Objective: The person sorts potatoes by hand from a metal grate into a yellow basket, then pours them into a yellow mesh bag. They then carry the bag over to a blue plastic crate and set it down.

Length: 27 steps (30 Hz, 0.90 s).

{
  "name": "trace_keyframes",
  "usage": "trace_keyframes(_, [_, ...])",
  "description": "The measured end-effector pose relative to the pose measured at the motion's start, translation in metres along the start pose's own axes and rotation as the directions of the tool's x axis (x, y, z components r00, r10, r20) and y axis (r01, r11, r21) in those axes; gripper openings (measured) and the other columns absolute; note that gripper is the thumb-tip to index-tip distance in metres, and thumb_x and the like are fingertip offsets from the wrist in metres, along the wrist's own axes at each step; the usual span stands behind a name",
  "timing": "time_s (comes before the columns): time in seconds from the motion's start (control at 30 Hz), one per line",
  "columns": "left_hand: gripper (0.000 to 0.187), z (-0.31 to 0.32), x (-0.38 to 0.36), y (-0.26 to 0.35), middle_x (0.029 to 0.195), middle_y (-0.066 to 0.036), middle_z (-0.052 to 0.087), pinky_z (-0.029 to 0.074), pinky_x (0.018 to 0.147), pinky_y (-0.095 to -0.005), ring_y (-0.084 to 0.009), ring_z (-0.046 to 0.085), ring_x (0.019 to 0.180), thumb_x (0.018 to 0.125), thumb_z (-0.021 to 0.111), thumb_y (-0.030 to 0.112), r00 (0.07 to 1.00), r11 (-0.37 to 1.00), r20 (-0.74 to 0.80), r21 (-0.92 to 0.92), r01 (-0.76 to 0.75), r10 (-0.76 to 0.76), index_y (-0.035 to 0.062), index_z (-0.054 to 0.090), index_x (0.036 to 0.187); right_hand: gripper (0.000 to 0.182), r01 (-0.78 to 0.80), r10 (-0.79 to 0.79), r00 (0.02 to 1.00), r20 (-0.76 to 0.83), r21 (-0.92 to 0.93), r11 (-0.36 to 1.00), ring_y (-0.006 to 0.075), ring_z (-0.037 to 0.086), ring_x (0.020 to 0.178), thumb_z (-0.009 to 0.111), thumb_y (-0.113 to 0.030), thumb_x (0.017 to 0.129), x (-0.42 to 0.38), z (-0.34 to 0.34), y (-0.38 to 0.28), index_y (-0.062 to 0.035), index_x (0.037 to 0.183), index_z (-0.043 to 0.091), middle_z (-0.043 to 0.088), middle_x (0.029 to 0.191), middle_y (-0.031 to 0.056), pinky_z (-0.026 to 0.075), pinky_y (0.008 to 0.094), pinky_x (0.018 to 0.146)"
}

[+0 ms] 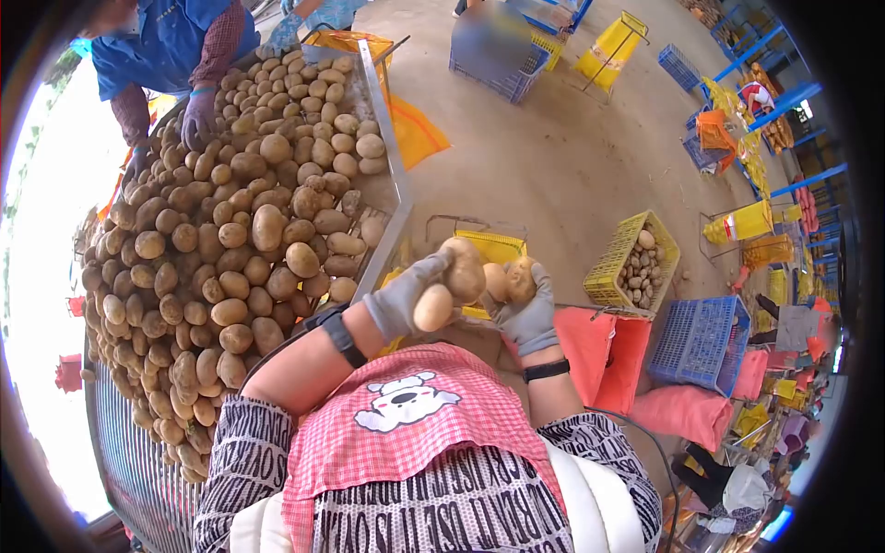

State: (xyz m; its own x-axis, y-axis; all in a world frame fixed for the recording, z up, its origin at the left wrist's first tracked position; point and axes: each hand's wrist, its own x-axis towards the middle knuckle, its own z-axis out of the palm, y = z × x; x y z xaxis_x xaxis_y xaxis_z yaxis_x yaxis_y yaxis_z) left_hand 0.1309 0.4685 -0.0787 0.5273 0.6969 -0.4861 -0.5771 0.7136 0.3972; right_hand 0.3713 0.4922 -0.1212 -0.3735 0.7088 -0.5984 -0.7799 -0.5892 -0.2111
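My left hand [403, 293], in a grey glove, is closed around potatoes [464, 271]; a smaller pale potato [432, 308] shows at its lower side. My right hand [529, 318], gloved alike, grips a brownish potato [520, 278], with a rounder one [495, 282] between the two hands. Both hands are in front of my apron, above a yellow bag [489, 245] held open on a metal frame. To the left, a large heap of potatoes [230, 235] lies on a slatted sorting table with a metal rim [392, 226].
A co-worker's purple-gloved hand [199, 118] rests on the heap's far side. Right of me are a yellow crate [597, 279] of small potatoes, open red bags [590, 350] and a blue crate [696, 343]. Farther off are another blue crate [489, 69] and framed yellow bags [613, 46].
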Motion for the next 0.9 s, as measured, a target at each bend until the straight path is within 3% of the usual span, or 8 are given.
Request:
trace_keyframes(0.13, [0.056, -0.007, 0.036, -0.014, 0.14, -0.011, 0.045, 0.048, 0.099, -0.044, -0.0224, 0.053, 0.119, 0.1, 0.047, 0.047, 0.986, 0.992, -0.11, -0.01, 0.122, -0.122, 0.0114, 0.041, 0.143, 0.048, 0.054, -0.118, 0.97, -0.211, -0.289, 0.956, 0.0269, 0.057, 0.106, 0.064, -0.045, 0.088, 0.023, -0.034, -0.003, -0.0179, 0.126, 0.055, 0.059, 0.119, 0.0057, 0.054, 0.0455, 0.087])
trace_keyframes(0.17, [0.056, -0.005, 0.037, -0.012, 0.14, -0.011, 0.045, 0.048, 0.099, -0.044, -0.0224, 0.053, 0.119, 0.1, 0.047, 0.047, 0.987, 0.993, -0.106, -0.007, 0.117, -0.117, 0.0114, 0.041, 0.143, 0.048, 0.093, -0.254, 0.92, -0.298, -0.462, 0.882, 0.025, 0.056, 0.103, 0.064, -0.044, 0.088, 0.035, -0.047, -0.003, -0.0182, 0.127, 0.055, 0.059, 0.118, 0.0041, 0.053, 0.0422, 0.086])
trace_keyframes(0.23, [0.056, -0.008, 0.024, -0.011, 0.147, -0.011, 0.037, 0.042, 0.105, -0.0448, -0.0229, 0.044, 0.129, 0.101, 0.045, 0.045, 0.941, 0.992, -0.315, -0.032, 0.124, -0.128, 0.0116, 0.039, 0.146, 0.048, 0.073, -0.201, 0.94, -0.275, -0.414, 0.907, 0.0218, 0.054, 0.097, 0.064, -0.042, 0.088, 0.052, -0.072, -0.01, -0.0192, 0.129, 0.055, 0.058, 0.115, 0.0028, 0.05, 0.0372, 0.086])
trace_keyframes(0.3, [0.05, -0.035, 0.003, -0.017, 0.142, -0.011, 0.045, 0.045, 0.101, -0.0427, -0.0238, 0.051, 0.123, 0.102, 0.045, 0.04, 0.953, 0.999, -0.303, 0.054, 0.003, 0.014, 0.0108, 0.044, 0.142, 0.045, -0.05, -0.27, 0.829, -0.49, -0.546, 0.836, 0.0208, 0.056, 0.102, 0.063, -0.041, 0.09, 0.053, -0.051, -0.007, -0.0164, 0.127, 0.058, 0.059, 0.12, 0.0049, 0.051, 0.0372, 0.087])
trace_keyframes(0.37, [0.046, -0.051, -0.026, -0.02, 0.133, -0.01, 0.055, 0.045, 0.101, -0.0432, -0.0233, 0.057, 0.116, 0.101, 0.048, 0.038, 0.939, 0.982, -0.32, 0.174, -0.071, 0.124, 0.0082, 0.051, 0.135, 0.044, -0.043, -0.165, 0.943, -0.288, -0.598, 0.8, 0.0211, 0.059, 0.107, 0.061, -0.04, 0.092, 0.067, -0.051, 0.0, -0.0114, 0.125, 0.06, 0.061, 0.122, 0.0069, 0.051, 0.036, 0.09])
trace_keyframes(0.5, [0.04, -0.065, -0.088, -0.034, 0.125, -0.008, 0.06, 0.05, 0.094, -0.0369, -0.0209, 0.061, 0.111, 0.102, 0.049, 0.032, 0.889, 0.956, -0.356, 0.051, -0.288, 0.287, 0.0051, 0.055, 0.131, 0.042, -0.122, 0.017, 0.985, -0.17, -0.635, 0.763, 0.0214, 0.063, 0.106, 0.058, -0.037, 0.095, 0.093, -0.014, 0.029, -0.007, 0.123, 0.061, 0.066, 0.116, 0.006, 0.051, 0.0341, 0.091])
trace_keyframes(0.67, [0.045, -0.062, -0.163, -0.066, 0.129, -0.011, 0.06, 0.05, 0.094, -0.0382, -0.0218, 0.061, 0.109, 0.101, 0.049, 0.035, 0.73, 0.834, -0.485, 0.0, -0.551, 0.482, 0.0045, 0.052, 0.134, 0.03, 0.046, -0.165, 0.967, -0.193, -0.504, 0.862, 0.0177, 0.065, 0.098, 0.055, -0.031, 0.098, 0.119, 0.01, 0.02, -0.0077, 0.114, 0.066, 0.068, 0.109, 0.0037, 0.054, 0.0307, 0.085])
trace_keyframes(0.9, [0.042, -0.06, -0.2, -0.111, 0.13, -0.011, 0.06, 0.051, 0.09, -0.0365, -0.0218, 0.061, 0.112, 0.102, 0.049, 0.034, 0.556, 0.745, -0.68, -0.021, -0.667, 0.479, 0.0049, 0.054, 0.132, 0.028, 0.249, -0.373, 0.882, -0.288, -0.387, 0.888, 0.0168, 0.065, 0.094, 0.053, -0.03, 0.098, 0.125, 0.01, -0.031, -0.0074, 0.107, 0.067, 0.068, 0.105, 0.0036, 0.056, 0.0272, 0.078])
